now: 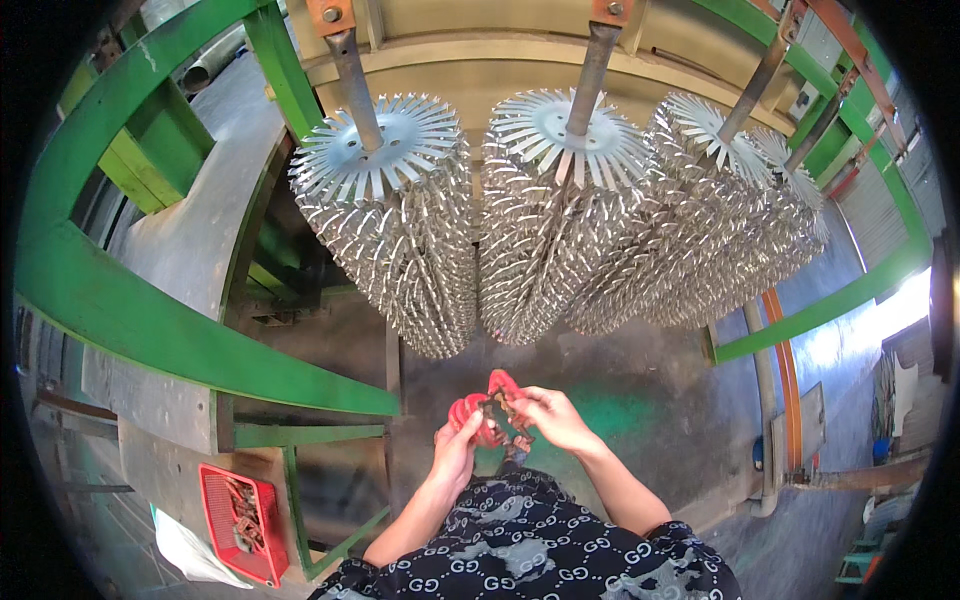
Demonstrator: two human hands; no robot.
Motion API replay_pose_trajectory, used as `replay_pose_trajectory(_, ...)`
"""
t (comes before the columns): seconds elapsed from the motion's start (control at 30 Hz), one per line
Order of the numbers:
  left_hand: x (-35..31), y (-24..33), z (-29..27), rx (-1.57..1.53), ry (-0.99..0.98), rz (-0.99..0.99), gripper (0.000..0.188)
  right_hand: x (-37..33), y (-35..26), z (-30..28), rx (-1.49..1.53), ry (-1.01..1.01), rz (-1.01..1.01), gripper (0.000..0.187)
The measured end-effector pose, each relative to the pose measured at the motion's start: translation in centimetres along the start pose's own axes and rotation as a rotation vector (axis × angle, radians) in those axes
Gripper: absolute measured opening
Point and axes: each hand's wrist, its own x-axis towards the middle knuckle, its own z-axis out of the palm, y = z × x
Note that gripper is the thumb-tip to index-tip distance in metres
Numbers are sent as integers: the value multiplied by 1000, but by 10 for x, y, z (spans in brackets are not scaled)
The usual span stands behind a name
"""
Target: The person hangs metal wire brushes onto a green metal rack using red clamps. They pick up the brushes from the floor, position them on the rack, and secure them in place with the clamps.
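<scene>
Close in front of my body, both hands are up at chest height. My left hand [455, 455] is closed, thumb on top, on a red work glove [467, 411] with bunched fingers and dark stains. My right hand [552, 414] pinches another red, brown-stained piece [503, 384] of glove fabric just to the right. I cannot tell whether the two red parts are one glove or a pair. Beyond the hands hang several tall stacks of slotted shiny metal discs [385, 140] on rods, apart from my fingers.
A green steel frame [200, 340] curves round the left side, with another green bar [830, 315] at right. On the grey bench at lower left stands a red plastic basket [270, 500] holding brown metal pieces. Orange and grey pipes [785, 390] run along the right.
</scene>
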Motion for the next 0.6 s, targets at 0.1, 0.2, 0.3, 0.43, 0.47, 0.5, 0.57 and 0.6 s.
replay_pose_trajectory(0.1, -14, -6, 2, 57, 94, -25, 24, -13, -31, -16, 337, 71, -50, 30)
replay_pose_trajectory(0.2, -14, -10, -10, 72, 104, -17, 23, -27, -116, -29, 78, 162, -397, 27)
replay_pose_trajectory(0.3, -16, -8, -20, 39, 103, -8, 24, -42, -232, -31, -299, 474, -991, 31)
replay_pose_trajectory(0.43, -21, 18, -21, 51, 87, 67, 23, -26, -396, -20, -456, 823, -1534, 30)
replay_pose_trajectory(0.47, -21, 23, -21, 69, 81, 68, 23, -34, -433, -18, -632, 950, -1521, 29)
replay_pose_trajectory(0.5, -18, 26, -21, 72, 65, 80, 23, -33, -467, -26, -769, 1049, -1549, 27)
replay_pose_trajectory(0.57, -19, 32, -31, 68, 77, 108, 23, -28, -511, -17, -819, 1085, -1500, 35)
replay_pose_trajectory(0.6, -20, 35, -37, 50, 68, 114, 22, -36, -523, -3, -818, 969, -1583, 34)
